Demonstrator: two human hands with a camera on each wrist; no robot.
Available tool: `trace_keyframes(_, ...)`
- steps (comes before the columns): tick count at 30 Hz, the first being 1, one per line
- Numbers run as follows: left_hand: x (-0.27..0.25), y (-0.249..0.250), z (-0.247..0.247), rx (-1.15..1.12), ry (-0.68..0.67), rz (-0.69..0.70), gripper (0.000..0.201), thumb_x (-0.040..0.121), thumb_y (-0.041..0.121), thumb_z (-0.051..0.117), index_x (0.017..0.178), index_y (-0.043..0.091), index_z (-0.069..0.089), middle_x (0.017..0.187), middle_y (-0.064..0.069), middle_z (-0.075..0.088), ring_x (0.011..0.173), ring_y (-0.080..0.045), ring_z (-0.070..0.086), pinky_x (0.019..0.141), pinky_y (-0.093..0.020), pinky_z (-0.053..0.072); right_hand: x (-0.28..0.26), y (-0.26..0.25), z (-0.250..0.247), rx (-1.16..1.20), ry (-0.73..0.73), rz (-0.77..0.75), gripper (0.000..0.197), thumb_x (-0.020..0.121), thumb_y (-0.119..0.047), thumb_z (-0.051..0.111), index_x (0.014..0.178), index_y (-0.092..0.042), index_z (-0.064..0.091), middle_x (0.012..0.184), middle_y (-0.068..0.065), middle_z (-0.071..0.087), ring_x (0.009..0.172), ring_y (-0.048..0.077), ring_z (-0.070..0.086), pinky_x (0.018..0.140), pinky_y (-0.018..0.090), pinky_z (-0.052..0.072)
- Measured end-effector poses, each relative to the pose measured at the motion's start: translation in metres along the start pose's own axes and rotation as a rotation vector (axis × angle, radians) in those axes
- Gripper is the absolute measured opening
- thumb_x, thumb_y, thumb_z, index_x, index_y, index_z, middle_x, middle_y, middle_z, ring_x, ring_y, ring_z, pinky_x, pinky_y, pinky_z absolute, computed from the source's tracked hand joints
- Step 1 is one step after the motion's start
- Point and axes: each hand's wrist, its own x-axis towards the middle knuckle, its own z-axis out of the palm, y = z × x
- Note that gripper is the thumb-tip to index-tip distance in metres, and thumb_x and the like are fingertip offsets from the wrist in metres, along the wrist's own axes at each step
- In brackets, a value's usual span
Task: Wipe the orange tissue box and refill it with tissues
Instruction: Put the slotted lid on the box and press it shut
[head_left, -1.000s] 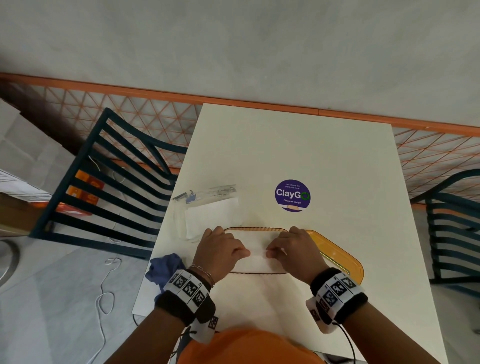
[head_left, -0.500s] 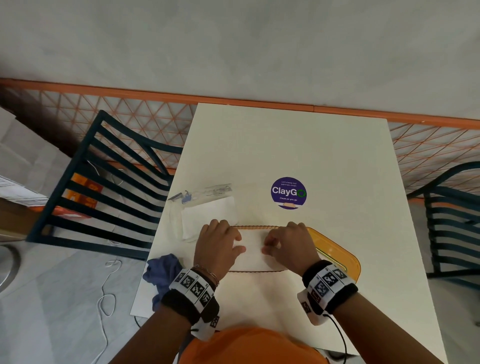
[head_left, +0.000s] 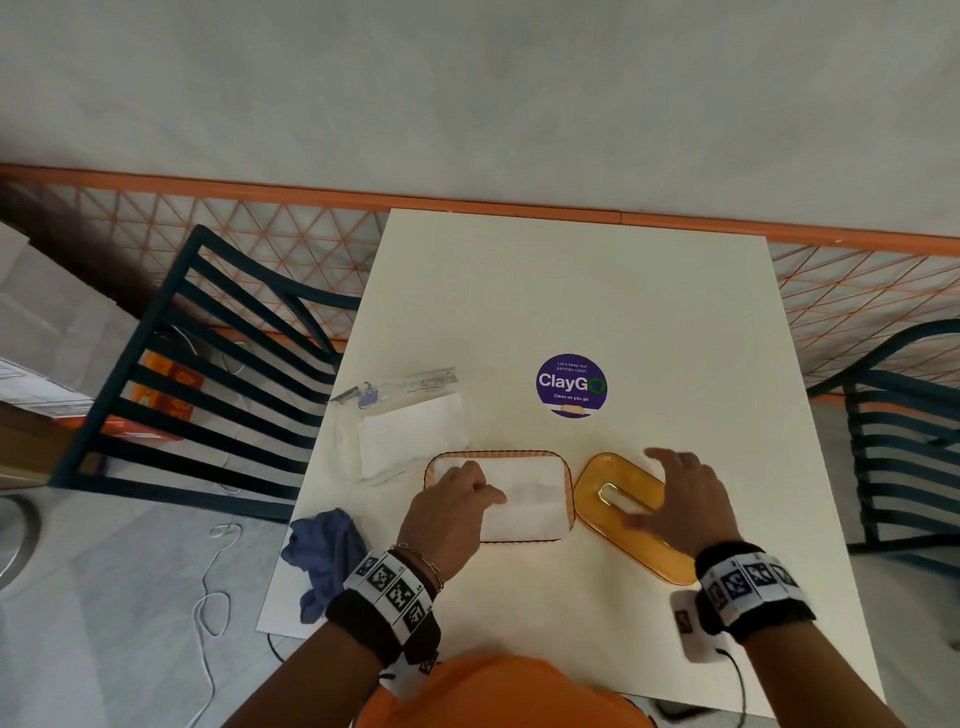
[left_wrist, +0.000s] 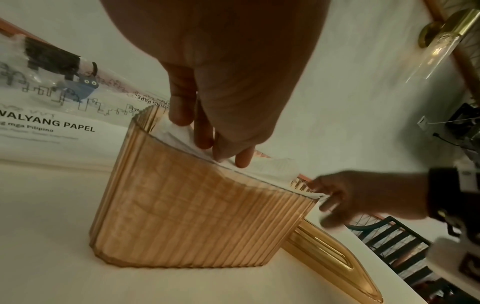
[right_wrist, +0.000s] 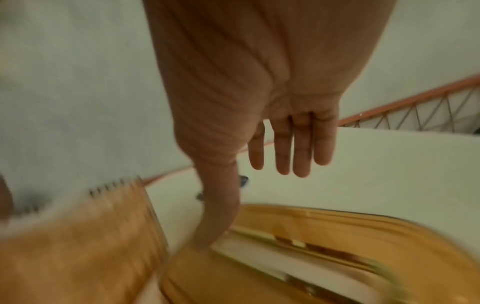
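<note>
The orange ribbed tissue box (head_left: 569, 499) stands lidless near the table's front edge, filled to the brim with white tissues (head_left: 530, 499). My left hand (head_left: 483, 491) lies on the left part of the stack, and its fingers (left_wrist: 205, 139) press down on the tissues (left_wrist: 275, 166) inside the box (left_wrist: 202, 216). The orange lid (head_left: 623, 525) with its slot lies flat just right of the box. My right hand (head_left: 660, 488) hovers spread over it. In the right wrist view its fingers (right_wrist: 298, 152) are straight and the thumb touches the lid (right_wrist: 324, 236).
A clear plastic tissue pack (head_left: 405, 436) lies behind the box on the left. A crumpled blue cloth (head_left: 327, 551) sits at the table's left front corner. A purple round sticker (head_left: 571, 384) marks the table's middle. Dark slatted chairs (head_left: 218, 395) flank both sides.
My right hand has left the tissues and swung right to over the lid. My left hand stays pressing on the tissue stack in the box.
</note>
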Motion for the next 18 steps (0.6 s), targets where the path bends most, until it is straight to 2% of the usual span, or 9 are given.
trace_keyframes(2, -0.001, 0.000, 0.002, 0.002, 0.006, 0.007, 0.046, 0.091, 0.003, 0.056, 0.126, 0.032, 0.067, 0.116, 0.007, 0.054, 0.109, -0.014, 0.054, 0.063, -0.025, 0.036, -0.004, 0.022, 0.014, -0.175, -0.188, 0.046, 0.142, 0.041, -0.063, 0.093, 0.157, -0.024, 0.019, 0.158, 0.007, 0.031, 0.141, 0.030, 0.037, 0.114, 0.044, 0.037)
trace_keyframes(3, -0.001, 0.000, 0.003, 0.003, 0.009, 0.008, 0.045, 0.091, 0.004, 0.056, 0.126, 0.031, 0.067, 0.116, 0.006, 0.055, 0.108, -0.015, 0.054, 0.063, -0.025, 0.037, -0.006, 0.029, 0.021, -0.202, -0.228, 0.047, 0.153, 0.036, -0.066, 0.093, 0.158, -0.024, 0.011, 0.161, 0.005, 0.024, 0.145, 0.030, 0.032, 0.117, 0.046, 0.033)
trace_keyframes(5, -0.002, 0.000, 0.005, 0.013, 0.023, 0.019, 0.044, 0.090, 0.005, 0.058, 0.124, 0.030, 0.068, 0.113, 0.006, 0.056, 0.106, -0.015, 0.055, 0.062, -0.024, 0.037, -0.010, 0.035, 0.031, -0.208, -0.215, 0.029, 0.160, 0.030, -0.066, 0.093, 0.157, -0.023, 0.006, 0.158, 0.004, 0.023, 0.143, 0.029, 0.033, 0.116, 0.046, 0.035)
trace_keyframes(8, -0.003, -0.001, 0.009, 0.021, 0.037, 0.017, 0.041, 0.089, 0.007, 0.062, 0.122, 0.030, 0.070, 0.109, 0.006, 0.057, 0.104, -0.015, 0.055, 0.062, -0.022, 0.039, -0.011, 0.034, 0.032, -0.236, -0.176, 0.027, 0.152, 0.033, -0.063, 0.092, 0.155, -0.021, 0.010, 0.145, 0.003, 0.033, 0.132, 0.027, 0.040, 0.106, 0.043, 0.045)
trace_keyframes(11, -0.005, 0.000, 0.012, -0.004, 0.051, 0.003, 0.035, 0.092, 0.013, 0.062, 0.121, 0.031, 0.070, 0.109, 0.008, 0.058, 0.104, -0.014, 0.056, 0.064, -0.023, 0.048, -0.013, 0.031, 0.029, -0.227, -0.197, 0.080, 0.139, 0.031, -0.062, 0.090, 0.146, -0.021, 0.025, 0.132, 0.001, 0.035, 0.124, 0.024, 0.039, 0.097, 0.041, 0.052)
trace_keyframes(14, -0.006, 0.002, 0.011, -0.019, 0.064, 0.005, 0.031, 0.098, 0.021, 0.057, 0.126, 0.031, 0.067, 0.115, 0.009, 0.056, 0.108, -0.012, 0.053, 0.075, -0.025, 0.054, -0.017, 0.037, 0.017, -0.041, -0.237, 0.164, 0.139, 0.027, -0.061, 0.091, 0.145, -0.018, 0.031, 0.132, 0.003, 0.037, 0.126, 0.025, 0.038, 0.099, 0.040, 0.051)
trace_keyframes(16, -0.007, 0.001, 0.013, -0.027, 0.089, 0.010, 0.030, 0.100, 0.027, 0.053, 0.126, 0.032, 0.066, 0.115, 0.010, 0.055, 0.109, -0.010, 0.052, 0.076, -0.021, 0.049, -0.023, 0.040, 0.002, 0.145, -0.266, 0.194, 0.140, 0.027, -0.057, 0.094, 0.147, -0.017, 0.035, 0.132, 0.003, 0.041, 0.124, 0.024, 0.043, 0.100, 0.040, 0.050)
trace_keyframes(18, -0.008, -0.001, 0.016, -0.030, 0.114, 0.004, 0.028, 0.100, 0.033, 0.053, 0.123, 0.033, 0.068, 0.112, 0.011, 0.056, 0.106, -0.010, 0.052, 0.073, -0.018, 0.042, -0.031, 0.036, -0.016, 0.306, -0.259, 0.142, 0.141, 0.026, -0.054, 0.097, 0.147, -0.019, 0.036, 0.128, -0.001, 0.042, 0.117, 0.020, 0.050, 0.098, 0.039, 0.052)
